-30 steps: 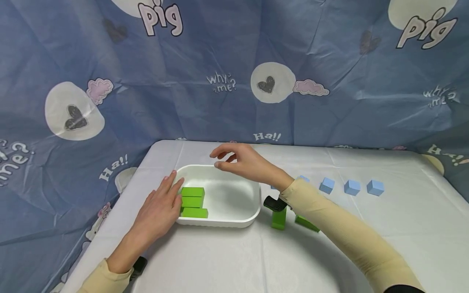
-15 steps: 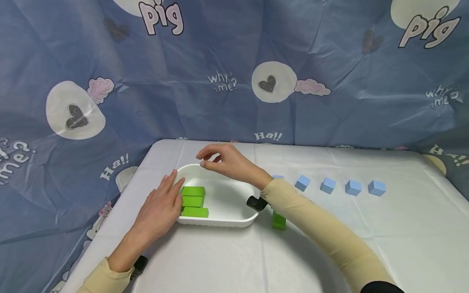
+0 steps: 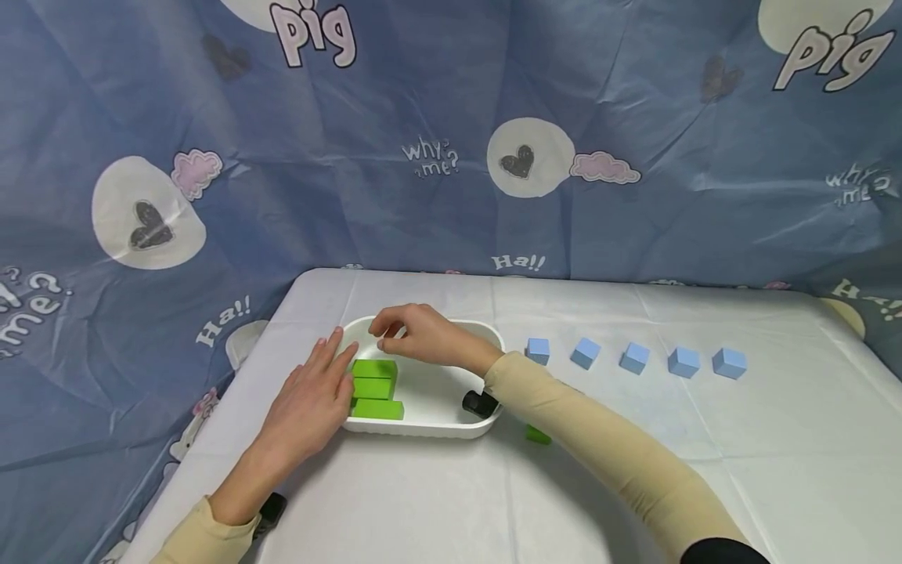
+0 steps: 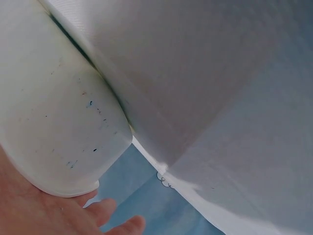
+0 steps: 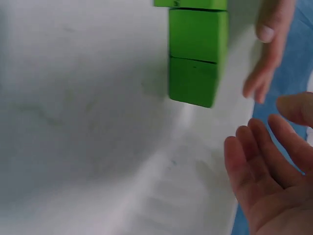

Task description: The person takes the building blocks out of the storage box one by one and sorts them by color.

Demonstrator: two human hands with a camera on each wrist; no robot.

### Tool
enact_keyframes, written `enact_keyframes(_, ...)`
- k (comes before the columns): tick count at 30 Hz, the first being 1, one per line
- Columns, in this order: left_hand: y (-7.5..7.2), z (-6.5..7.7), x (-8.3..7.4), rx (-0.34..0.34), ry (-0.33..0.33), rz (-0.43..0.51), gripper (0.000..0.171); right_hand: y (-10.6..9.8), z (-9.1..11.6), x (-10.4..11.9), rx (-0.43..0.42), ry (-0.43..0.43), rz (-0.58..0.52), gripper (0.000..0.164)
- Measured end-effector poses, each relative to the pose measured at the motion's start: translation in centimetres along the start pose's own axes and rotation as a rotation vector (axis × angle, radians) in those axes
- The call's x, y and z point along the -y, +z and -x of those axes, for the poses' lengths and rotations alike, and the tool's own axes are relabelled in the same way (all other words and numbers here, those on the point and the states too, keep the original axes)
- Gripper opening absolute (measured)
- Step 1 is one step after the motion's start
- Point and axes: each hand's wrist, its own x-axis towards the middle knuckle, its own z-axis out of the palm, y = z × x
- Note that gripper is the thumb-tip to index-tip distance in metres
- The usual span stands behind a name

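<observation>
A white tray (image 3: pixel 423 430) stands on the table, with green blocks (image 3: pixel 373 388) lined up along its left end. My left hand (image 3: pixel 310 399) rests against the tray's left side, fingers straight; the left wrist view has its palm by the tray's outer wall (image 4: pixel 58 112). Over the tray's back left part hovers my right hand (image 3: pixel 419 337), fingers loosely curved. Nothing shows between its fingers in the right wrist view, where the hand (image 5: pixel 274 181) is apart from the green blocks (image 5: pixel 193 36). Outside the tray, one green block (image 3: pixel 539 434) peeks out below the right sleeve.
Several blue cubes (image 3: pixel 634 358) form a row on the white-covered table (image 3: pixel 395 501), right of the tray. A blue printed cloth (image 3: pixel 395 227) hangs behind the table. A black wrist camera (image 3: pixel 481 403) on the right wrist hangs over the tray's right end.
My right hand has moved left, then down toward the tray. Its sleeve now covers more of the green blocks outside, while the leftmost blue cubes have come into sight. My left hand stays put.
</observation>
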Motion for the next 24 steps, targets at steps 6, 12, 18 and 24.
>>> enact_keyframes(6,0.1,0.0,0.0,0.005,-0.003,-0.007,0.050,0.7,-0.3,-0.8,0.122,0.032,-0.079,0.030)
enact_keyframes(12,0.0,-0.1,-0.1,0.001,-0.007,-0.005,0.050,0.8,-0.5,-1.4,0.189,0.072,-0.130,0.037)
enact_keyframes(18,0.1,-0.1,-0.1,-0.008,-0.006,-0.007,0.050,1.1,-0.4,-1.8,0.224,0.126,-0.129,0.038)
enact_keyframes(24,0.2,0.0,0.0,-0.017,-0.003,-0.009,0.049,1.2,-0.4,-2.2,0.208,0.091,-0.131,0.034)
